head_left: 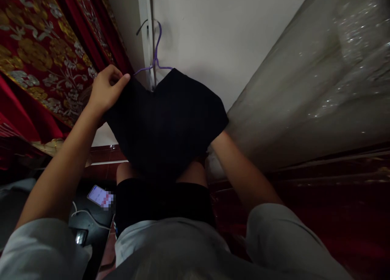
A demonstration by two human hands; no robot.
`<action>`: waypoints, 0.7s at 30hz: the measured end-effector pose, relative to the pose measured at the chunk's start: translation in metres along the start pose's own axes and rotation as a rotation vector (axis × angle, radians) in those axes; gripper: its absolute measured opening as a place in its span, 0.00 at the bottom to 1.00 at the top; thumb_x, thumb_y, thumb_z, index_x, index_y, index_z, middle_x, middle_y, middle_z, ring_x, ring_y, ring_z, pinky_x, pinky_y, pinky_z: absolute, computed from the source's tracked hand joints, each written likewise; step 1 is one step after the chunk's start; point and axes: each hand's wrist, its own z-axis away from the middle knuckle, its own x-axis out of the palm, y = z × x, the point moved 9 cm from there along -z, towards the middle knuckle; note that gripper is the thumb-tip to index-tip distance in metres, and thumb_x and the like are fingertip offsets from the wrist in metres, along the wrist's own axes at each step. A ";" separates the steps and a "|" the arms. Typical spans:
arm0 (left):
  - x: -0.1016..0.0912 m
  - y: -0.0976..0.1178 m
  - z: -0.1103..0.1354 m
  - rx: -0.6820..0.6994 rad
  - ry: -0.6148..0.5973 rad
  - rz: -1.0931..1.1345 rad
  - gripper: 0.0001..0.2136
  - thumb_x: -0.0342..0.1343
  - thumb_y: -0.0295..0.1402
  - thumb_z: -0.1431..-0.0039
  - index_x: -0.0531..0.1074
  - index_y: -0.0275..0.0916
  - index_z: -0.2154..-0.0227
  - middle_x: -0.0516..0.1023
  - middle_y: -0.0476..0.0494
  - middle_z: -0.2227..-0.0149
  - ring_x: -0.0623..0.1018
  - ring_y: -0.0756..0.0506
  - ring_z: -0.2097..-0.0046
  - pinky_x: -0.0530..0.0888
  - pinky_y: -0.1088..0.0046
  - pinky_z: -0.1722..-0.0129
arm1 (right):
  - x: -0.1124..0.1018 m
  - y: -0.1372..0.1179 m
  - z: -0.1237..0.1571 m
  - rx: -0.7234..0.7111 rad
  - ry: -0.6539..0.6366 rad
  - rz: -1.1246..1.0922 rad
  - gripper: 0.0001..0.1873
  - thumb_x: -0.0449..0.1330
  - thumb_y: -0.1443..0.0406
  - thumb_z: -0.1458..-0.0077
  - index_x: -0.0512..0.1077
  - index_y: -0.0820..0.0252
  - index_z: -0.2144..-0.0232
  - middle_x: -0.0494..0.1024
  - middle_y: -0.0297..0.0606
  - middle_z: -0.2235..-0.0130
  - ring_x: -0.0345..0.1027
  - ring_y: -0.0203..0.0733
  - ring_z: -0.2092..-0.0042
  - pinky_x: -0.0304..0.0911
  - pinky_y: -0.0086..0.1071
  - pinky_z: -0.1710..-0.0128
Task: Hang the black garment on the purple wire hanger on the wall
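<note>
Well, dark garment (170, 121) neckline-up, long axis seemingly downward, left hand (108, 87) pinching its shoulder, right hand's grip unclear.

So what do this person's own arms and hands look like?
The left sleeve and right sleeve are plain, grey and short. Both forearms are bare. The left hand shows no glove or watch; the right hand is hidden.

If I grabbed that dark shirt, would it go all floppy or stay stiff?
The dark shirt would probably flop, since its cloth drapes softly where the right arm goes under it. It's likely light, because a thin purple hanger seems to help hold it up.
</note>
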 end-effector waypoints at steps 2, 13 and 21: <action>-0.008 -0.011 0.010 0.017 -0.021 0.048 0.11 0.61 0.37 0.34 0.77 0.32 0.62 0.79 0.46 0.64 0.73 0.49 0.62 0.71 0.69 0.52 | 0.000 0.007 0.003 0.136 0.040 -0.102 0.35 0.38 0.44 0.31 0.78 0.57 0.68 0.79 0.35 0.45 0.70 0.46 0.39 0.65 0.47 0.42; 0.012 0.092 0.023 0.353 -0.230 0.236 0.32 0.56 0.19 0.42 0.65 0.43 0.35 0.65 0.51 0.32 0.63 0.42 0.30 0.57 0.60 0.29 | -0.023 -0.074 -0.004 -0.019 0.090 -0.061 0.32 0.50 0.36 0.40 0.76 0.52 0.56 0.80 0.45 0.53 0.72 0.57 0.42 0.75 0.51 0.51; -0.001 0.075 0.042 -0.115 -0.132 0.750 0.12 0.46 0.33 0.27 0.68 0.35 0.47 0.77 0.39 0.49 0.79 0.44 0.47 0.72 0.63 0.42 | 0.003 -0.155 0.063 -0.158 0.159 -0.115 0.26 0.50 0.43 0.35 0.77 0.52 0.60 0.79 0.38 0.60 0.76 0.47 0.51 0.71 0.43 0.50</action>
